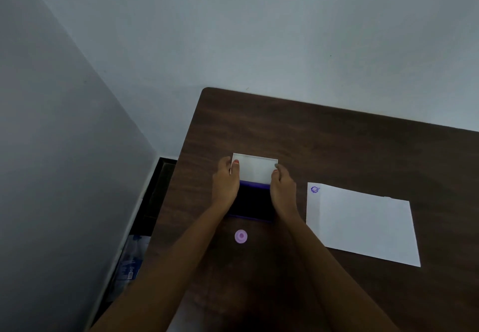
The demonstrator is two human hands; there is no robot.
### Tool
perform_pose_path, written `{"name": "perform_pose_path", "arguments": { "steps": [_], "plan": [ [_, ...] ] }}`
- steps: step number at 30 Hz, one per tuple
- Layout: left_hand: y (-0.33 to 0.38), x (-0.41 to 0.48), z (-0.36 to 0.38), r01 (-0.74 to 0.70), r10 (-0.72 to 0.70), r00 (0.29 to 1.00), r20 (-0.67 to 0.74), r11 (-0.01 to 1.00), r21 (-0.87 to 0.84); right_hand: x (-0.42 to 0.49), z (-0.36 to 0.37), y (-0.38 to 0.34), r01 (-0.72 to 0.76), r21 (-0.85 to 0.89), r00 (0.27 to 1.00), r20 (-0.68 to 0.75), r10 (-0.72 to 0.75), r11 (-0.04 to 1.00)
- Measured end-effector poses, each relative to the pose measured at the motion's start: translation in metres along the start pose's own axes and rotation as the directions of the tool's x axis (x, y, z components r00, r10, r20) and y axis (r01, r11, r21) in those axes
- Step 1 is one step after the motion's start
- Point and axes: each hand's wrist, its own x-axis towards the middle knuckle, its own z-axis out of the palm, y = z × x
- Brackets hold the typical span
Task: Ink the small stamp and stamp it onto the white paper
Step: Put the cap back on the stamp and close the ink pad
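At frame centre I see my left hand (225, 185) and right hand (283, 188) pinching the ink pad (252, 202)'s raised white lid (255, 168); the small stamp (241, 236) sits below, the white paper (363, 224) at right.

Hiding both side edges of the ink pad (252, 203) behind the hands; running off the right edge, the desk (363, 150); blurring the stamped mark (315, 189).

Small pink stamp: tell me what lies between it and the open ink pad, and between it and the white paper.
Nothing visible blocks either path. The small pink stamp stands alone on the table, just in front of the ink pad; the white paper lies to its right across bare table.
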Motion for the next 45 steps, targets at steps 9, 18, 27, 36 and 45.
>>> {"name": "perform_pose_path", "arguments": {
  "steps": [9, 18, 27, 36, 45],
  "plan": [
    [0.0, 0.0, -0.016, 0.015, -0.013, 1.0, 0.027, 0.998, -0.058, 0.006, -0.016, -0.009, -0.091, 0.194, 0.995, -0.026, 0.098, 0.977],
    [0.005, -0.025, -0.037, -0.112, 0.111, 0.993, 0.037, 0.993, 0.024, -0.023, -0.03, -0.007, 0.118, 0.081, 0.985, -0.137, -0.107, 0.99],
    [-0.015, -0.056, -0.044, -0.211, 0.208, 0.978, 0.033, 0.963, 0.166, -0.066, -0.03, 0.013, 0.228, -0.129, 0.962, -0.126, -0.244, 0.965],
    [-0.05, -0.077, -0.032, -0.284, 0.279, 0.958, 0.069, 0.885, 0.37, -0.093, -0.016, 0.04, 0.232, -0.244, 0.967, -0.045, -0.249, 0.942],
    [-0.064, -0.081, -0.022, -0.281, 0.265, 0.958, 0.108, 0.802, 0.527, -0.104, -0.011, 0.055, 0.281, -0.491, 0.956, 0.07, -0.284, 0.824]
  ]
}}
